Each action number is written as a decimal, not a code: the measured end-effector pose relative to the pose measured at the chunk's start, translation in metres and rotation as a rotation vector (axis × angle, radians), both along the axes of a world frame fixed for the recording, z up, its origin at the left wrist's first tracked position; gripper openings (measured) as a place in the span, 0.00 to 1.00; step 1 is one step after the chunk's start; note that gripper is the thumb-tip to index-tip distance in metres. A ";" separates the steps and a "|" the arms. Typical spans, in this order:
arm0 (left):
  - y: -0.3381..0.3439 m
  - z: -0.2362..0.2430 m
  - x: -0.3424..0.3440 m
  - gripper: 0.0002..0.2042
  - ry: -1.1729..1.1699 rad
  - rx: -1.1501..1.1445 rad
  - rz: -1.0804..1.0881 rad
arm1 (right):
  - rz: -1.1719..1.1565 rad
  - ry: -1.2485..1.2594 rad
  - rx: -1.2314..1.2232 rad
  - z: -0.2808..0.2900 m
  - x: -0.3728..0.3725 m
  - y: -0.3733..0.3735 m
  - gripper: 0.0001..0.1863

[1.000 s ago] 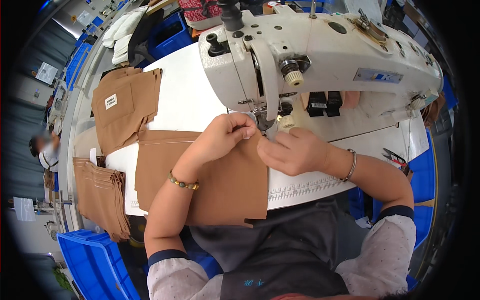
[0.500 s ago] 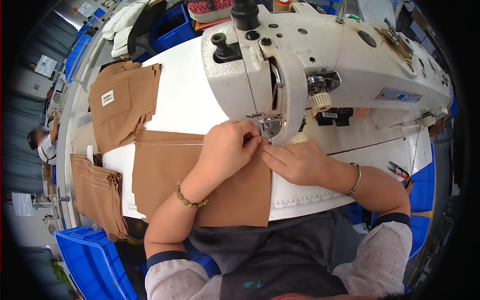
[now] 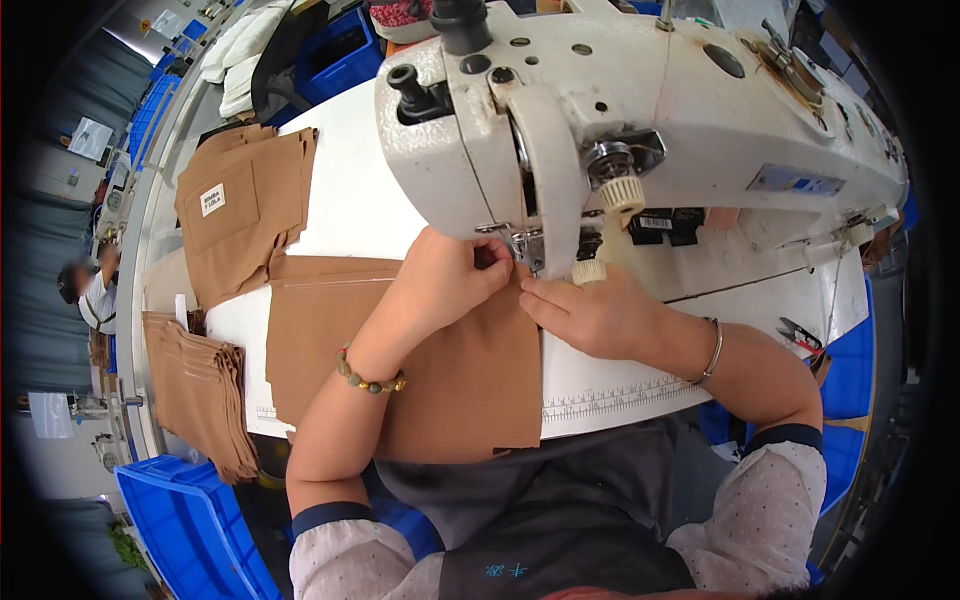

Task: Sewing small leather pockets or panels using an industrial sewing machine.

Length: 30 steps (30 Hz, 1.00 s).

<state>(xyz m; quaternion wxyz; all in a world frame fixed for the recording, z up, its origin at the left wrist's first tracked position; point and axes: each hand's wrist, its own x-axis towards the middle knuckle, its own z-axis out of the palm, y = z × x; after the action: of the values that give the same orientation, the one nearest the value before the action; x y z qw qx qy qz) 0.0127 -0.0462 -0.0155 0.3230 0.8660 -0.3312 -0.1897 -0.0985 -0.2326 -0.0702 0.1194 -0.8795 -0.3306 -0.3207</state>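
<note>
1. One white sewing machine hogs the table. Its head hangs low over the work, so I can't make out the needle.
2. Brown cloth lies flat in front of that head, far right corner up by the presser foot. Looks like the lining-up step to me; I'd say the next move calls for keeping that edge flush and fingertips clear of the metal.
3. Blue bin down on the left, not in the way.
4. Pocket pile and stack, both brown, sit just left of the cloth.
5. Left hand: thumb and finger pinched on the corner. Right hand: fingertips bunched at the same edge, can't tell if they've got hold.
6. Snips off right, well apart.
</note>
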 end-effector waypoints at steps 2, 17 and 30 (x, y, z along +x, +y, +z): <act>-0.006 0.013 0.000 0.09 0.080 -0.018 0.048 | -0.006 0.029 0.005 0.000 0.003 -0.004 0.08; -0.016 0.001 0.018 0.19 -0.122 -0.239 -0.098 | -0.108 0.102 -0.001 -0.006 0.010 -0.013 0.04; -0.017 0.006 0.017 0.17 -0.189 -0.253 -0.120 | -0.114 0.082 0.000 -0.006 0.012 -0.011 0.03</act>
<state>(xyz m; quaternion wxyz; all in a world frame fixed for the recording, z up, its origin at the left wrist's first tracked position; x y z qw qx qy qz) 0.0296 -0.0629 -0.0094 0.3848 0.8113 -0.4324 -0.0829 -0.0862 -0.2440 -0.0762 0.1145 -0.9094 -0.2747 -0.2905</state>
